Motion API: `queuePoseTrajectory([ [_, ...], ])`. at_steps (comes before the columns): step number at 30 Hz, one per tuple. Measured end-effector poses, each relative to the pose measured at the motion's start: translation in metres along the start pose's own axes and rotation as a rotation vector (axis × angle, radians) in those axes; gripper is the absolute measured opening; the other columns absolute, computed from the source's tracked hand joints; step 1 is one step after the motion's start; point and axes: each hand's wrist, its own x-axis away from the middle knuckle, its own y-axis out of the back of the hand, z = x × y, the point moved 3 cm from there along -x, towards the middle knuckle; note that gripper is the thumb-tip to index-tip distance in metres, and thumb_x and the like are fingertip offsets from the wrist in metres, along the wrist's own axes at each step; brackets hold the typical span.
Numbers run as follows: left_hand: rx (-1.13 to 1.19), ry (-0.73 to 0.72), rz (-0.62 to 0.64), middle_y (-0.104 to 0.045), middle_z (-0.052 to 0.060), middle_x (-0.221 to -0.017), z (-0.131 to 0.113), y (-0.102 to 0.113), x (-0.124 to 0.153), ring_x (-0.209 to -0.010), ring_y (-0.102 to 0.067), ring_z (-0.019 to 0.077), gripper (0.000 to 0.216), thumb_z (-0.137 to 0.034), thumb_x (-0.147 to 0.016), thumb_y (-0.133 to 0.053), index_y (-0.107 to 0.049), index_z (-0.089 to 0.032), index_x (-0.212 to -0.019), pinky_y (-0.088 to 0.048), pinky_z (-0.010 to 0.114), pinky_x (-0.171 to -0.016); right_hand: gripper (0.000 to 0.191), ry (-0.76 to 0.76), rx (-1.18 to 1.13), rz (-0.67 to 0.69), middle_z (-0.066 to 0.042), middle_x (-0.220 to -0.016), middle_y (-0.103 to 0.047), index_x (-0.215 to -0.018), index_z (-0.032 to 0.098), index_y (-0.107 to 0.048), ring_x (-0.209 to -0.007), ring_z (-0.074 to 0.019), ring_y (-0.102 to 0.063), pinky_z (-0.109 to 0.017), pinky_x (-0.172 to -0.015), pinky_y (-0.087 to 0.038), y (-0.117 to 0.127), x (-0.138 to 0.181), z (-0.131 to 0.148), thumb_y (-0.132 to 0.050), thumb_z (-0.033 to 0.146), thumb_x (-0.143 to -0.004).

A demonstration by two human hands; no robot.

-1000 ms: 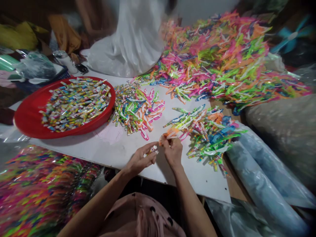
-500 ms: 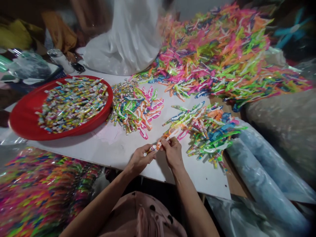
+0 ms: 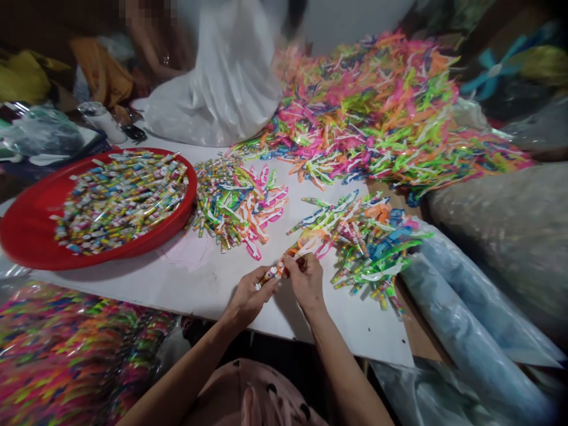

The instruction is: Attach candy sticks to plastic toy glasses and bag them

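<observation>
Since a second ago the two hands have closed the gap between them. The small multicoloured paper-wrapped tube (image 3: 270,274), which sat alone in the left hand (image 3: 248,297), now meets the end of the orange and white plastic strip (image 3: 303,244) held by the right hand (image 3: 306,279). The left thumb and fingertips pinch the tube narrowly. The right fingertips are pinched on the strip where it joins the tube, so the fingertips of both hands nearly touch. The joined piece hangs just over the white board tabletop (image 3: 208,278).

Just beyond the grip and to its right lies a loose pile of green, blue and orange strips with tubes (image 3: 373,242). Beyond the grip and to its left is a second, smaller pile (image 3: 235,201). Farther left sits a round red plastic tray (image 3: 26,236) heaped with tubes. Well beyond the grip spreads a big heap of neon plastic strips (image 3: 377,112), beside a white plastic bag (image 3: 231,89).
</observation>
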Motion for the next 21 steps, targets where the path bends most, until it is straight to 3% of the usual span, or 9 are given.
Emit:
queuePoseTrajectory([
  [4, -0.131, -0.053, -0.066, -0.053, -0.002, -0.066, -0.007, 0.004, 0.001, -0.056, -0.042, 0.0086, 0.024, -0.039, -0.082, -0.059, -0.063, -0.016, -0.085, -0.033, 0.021, -0.053, 0.029, -0.054, -0.068, 0.005, 0.006, -0.049, -0.054, -0.072, 0.021, -0.052, -0.041, -0.0108, -0.047, -0.024, -0.044, -0.037, -0.013, 0.007, 0.0, -0.067, 0.045, -0.071],
  [7, -0.098, -0.023, -0.042, -0.051, -0.002, -0.063, -0.007, 0.002, 0.001, -0.056, -0.041, 0.0088, 0.026, -0.041, -0.082, -0.059, -0.061, -0.015, -0.082, -0.031, 0.021, -0.052, 0.031, -0.086, -0.042, 0.038, 0.006, -0.047, -0.051, -0.07, 0.021, -0.05, -0.041, -0.0112, -0.046, -0.025, -0.045, -0.036, -0.019, 0.006, -0.005, -0.064, 0.049, -0.071],
  [10, -0.033, 0.028, -0.018, -0.052, -0.001, -0.065, -0.003, 0.006, -0.001, -0.053, -0.039, 0.0077, 0.035, -0.048, -0.084, -0.056, -0.06, -0.014, -0.076, -0.029, 0.021, -0.049, 0.036, -0.041, 0.161, 0.036, 0.005, -0.046, -0.047, -0.063, 0.023, -0.045, -0.045, -0.0142, -0.047, -0.028, -0.048, -0.038, 0.01, -0.014, 0.005, -0.06, 0.055, -0.071],
  [12, 0.031, 0.056, -0.063, -0.057, 0.002, -0.078, -0.001, 0.016, -0.004, -0.05, -0.036, 0.0051, 0.04, -0.053, -0.083, -0.057, -0.06, -0.013, -0.075, -0.026, 0.021, -0.046, 0.038, 0.109, 0.448, -0.119, 0.001, -0.052, -0.051, -0.065, 0.022, -0.047, -0.051, -0.0179, -0.05, -0.031, -0.052, -0.041, 0.052, -0.037, 0.029, -0.058, 0.058, -0.072],
  [14, 0.119, 0.084, -0.156, -0.056, 0.002, -0.083, 0.0, 0.03, -0.006, -0.047, -0.032, 0.0025, 0.043, -0.056, -0.08, -0.06, -0.062, -0.013, -0.085, -0.022, 0.02, -0.043, 0.038, 0.295, 0.806, -0.397, -0.009, -0.07, -0.061, -0.078, 0.018, -0.056, -0.067, -0.0251, -0.056, -0.038, -0.061, -0.043, 0.092, -0.057, 0.062, -0.057, 0.056, -0.076],
  [16, 0.211, 0.09, -0.253, -0.053, 0.0, -0.076, -0.001, 0.043, -0.008, -0.045, -0.03, 0.0021, 0.05, -0.057, -0.075, -0.066, -0.062, -0.013, -0.098, -0.019, 0.019, -0.041, 0.043, 0.456, 1.055, -0.577, -0.022, -0.097, -0.062, -0.101, 0.011, -0.059, -0.09, -0.0336, -0.056, -0.044, -0.073, -0.044, 0.1, -0.07, 0.086, -0.055, 0.049, -0.081],
  [17, 0.255, 0.087, -0.282, -0.052, -0.001, -0.073, -0.001, 0.046, -0.008, -0.046, -0.032, 0.0028, 0.054, -0.056, -0.071, -0.07, -0.062, -0.013, -0.102, -0.019, 0.018, -0.04, 0.044, 0.512, 1.128, -0.571, -0.025, -0.107, -0.059, -0.111, 0.009, -0.057, -0.099, -0.0354, -0.054, -0.045, -0.077, -0.043, 0.089, -0.075, 0.09, -0.053, 0.044, -0.084],
  [18, 0.297, 0.087, -0.294, -0.052, -0.001, -0.072, -0.002, 0.048, -0.009, -0.047, -0.035, 0.0037, 0.057, -0.055, -0.068, -0.073, -0.061, -0.013, -0.103, -0.019, 0.018, -0.04, 0.044, 0.541, 1.175, -0.482, -0.025, -0.113, -0.057, -0.117, 0.009, -0.055, -0.104, -0.0352, -0.052, -0.045, -0.081, -0.043, 0.068, -0.078, 0.087, -0.051, 0.04, -0.086],
  [21, 0.383, 0.105, -0.269, -0.053, -0.001, -0.071, -0.004, 0.044, -0.009, -0.051, -0.039, 0.0057, 0.059, -0.054, -0.062, -0.077, -0.059, -0.012, -0.1, -0.021, 0.016, -0.038, 0.038, 0.441, 1.196, 0.062, -0.017, -0.112, -0.061, -0.123, 0.015, -0.054, -0.1, -0.0279, -0.056, -0.036, -0.081, -0.044, -0.024, -0.076, 0.047, -0.049, 0.03, -0.088],
])
